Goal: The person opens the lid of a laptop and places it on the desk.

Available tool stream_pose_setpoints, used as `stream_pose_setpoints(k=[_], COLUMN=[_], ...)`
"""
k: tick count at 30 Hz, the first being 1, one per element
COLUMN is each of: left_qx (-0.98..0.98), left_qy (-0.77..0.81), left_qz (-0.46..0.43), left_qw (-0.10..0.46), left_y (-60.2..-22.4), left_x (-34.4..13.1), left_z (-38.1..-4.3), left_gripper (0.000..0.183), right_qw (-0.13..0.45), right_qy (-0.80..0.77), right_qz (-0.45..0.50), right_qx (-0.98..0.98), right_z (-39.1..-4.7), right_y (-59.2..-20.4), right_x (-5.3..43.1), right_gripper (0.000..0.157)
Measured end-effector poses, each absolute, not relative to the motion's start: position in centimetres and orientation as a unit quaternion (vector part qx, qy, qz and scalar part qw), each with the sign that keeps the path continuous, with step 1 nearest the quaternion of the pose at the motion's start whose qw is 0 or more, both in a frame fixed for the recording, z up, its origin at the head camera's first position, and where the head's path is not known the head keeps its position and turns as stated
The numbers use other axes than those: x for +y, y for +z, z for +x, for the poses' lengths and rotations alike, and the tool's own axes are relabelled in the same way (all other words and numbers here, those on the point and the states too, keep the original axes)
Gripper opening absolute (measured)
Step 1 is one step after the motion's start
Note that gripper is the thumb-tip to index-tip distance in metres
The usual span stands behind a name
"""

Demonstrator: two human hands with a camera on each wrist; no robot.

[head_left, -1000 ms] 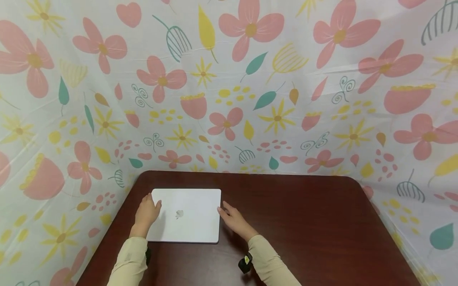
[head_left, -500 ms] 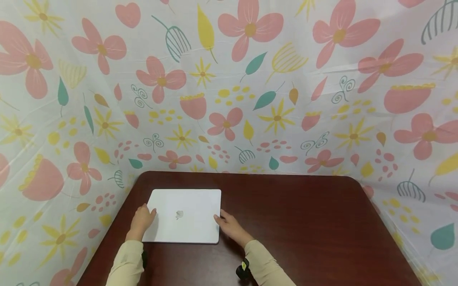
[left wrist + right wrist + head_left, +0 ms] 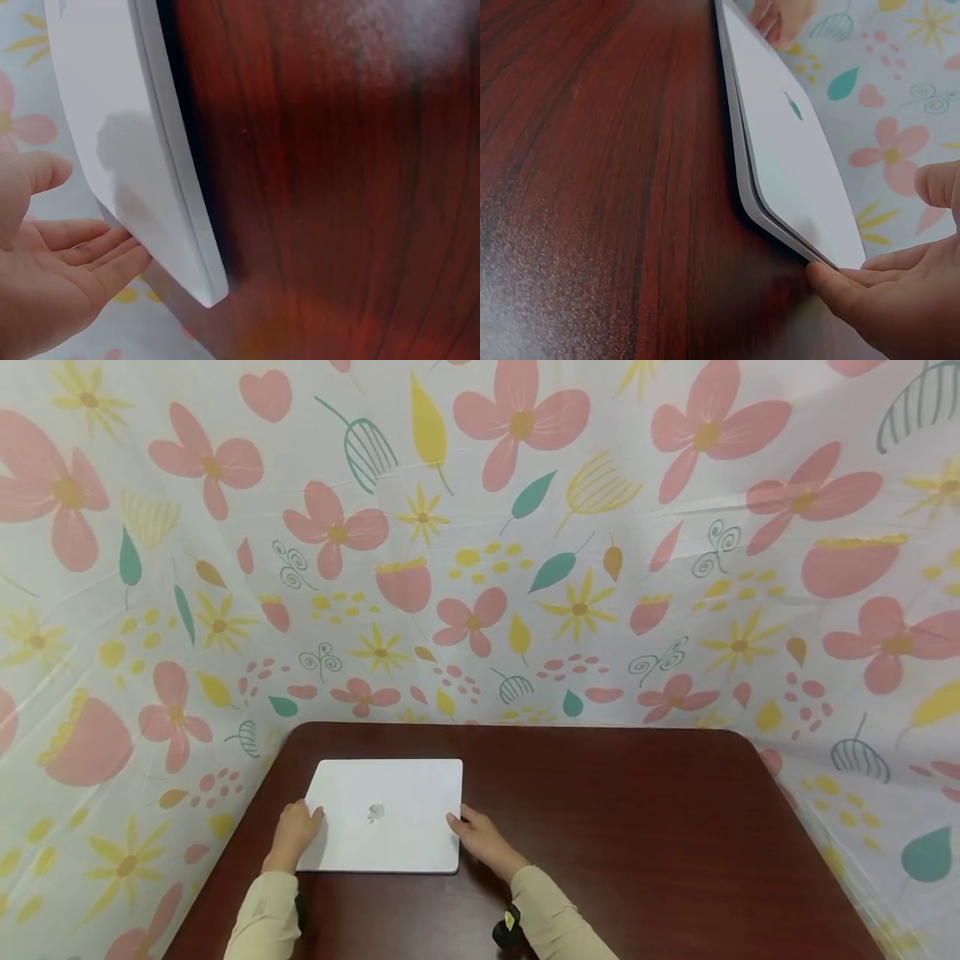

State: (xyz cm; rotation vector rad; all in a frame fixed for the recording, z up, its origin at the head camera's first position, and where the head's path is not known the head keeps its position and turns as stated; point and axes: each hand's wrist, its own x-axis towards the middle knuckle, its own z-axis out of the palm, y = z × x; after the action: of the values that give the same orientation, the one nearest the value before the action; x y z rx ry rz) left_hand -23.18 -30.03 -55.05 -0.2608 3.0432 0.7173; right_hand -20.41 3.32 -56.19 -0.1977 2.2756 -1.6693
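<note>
A closed silver laptop [image 3: 397,835] with an apple logo lies flat on the dark wooden table, lid upward. At its left side is my left hand [image 3: 292,833]. The left wrist view has that hand's fairly straight fingers [image 3: 97,251] touching the laptop's side edge [image 3: 169,135], the thumb raised and apart from the lid. On the opposite side, my right hand [image 3: 483,842] meets the right edge. Close up in the right wrist view, the right fingers [image 3: 847,289] touch the edge near the front corner, and the thumb stands away from the lid.
The reddish-brown table [image 3: 637,827] extends to the right and in front of the laptop. A flower-printed curtain [image 3: 480,543] encloses the back and both sides. A black wrist camera [image 3: 508,931] sits by the right sleeve.
Both hands have come slightly nearer to me along the laptop's sides. The right fingers have closed in on its edge. The laptop lies in about the same place.
</note>
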Motion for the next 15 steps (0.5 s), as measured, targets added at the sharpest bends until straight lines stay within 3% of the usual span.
stream_pose_setpoints(k=[8,15], left_qx=[0.961,0.960], left_qy=[0.252,0.254], left_qz=[-0.106,-0.119], left_qw=[-0.027,-0.011], left_y=[-55.27,-55.16], left_x=[-30.24,-30.37], left_z=[-23.32,-23.23], left_gripper=[0.042,0.041], right_qw=[0.149,0.148], right_qy=[-0.588,-0.593], right_qz=[-0.069,-0.069], right_qx=[0.792,0.789], right_z=[-20.26,-20.25], right_y=[-56.32,-56.26], right_x=[3.27,3.36], right_gripper=[0.069,0.067])
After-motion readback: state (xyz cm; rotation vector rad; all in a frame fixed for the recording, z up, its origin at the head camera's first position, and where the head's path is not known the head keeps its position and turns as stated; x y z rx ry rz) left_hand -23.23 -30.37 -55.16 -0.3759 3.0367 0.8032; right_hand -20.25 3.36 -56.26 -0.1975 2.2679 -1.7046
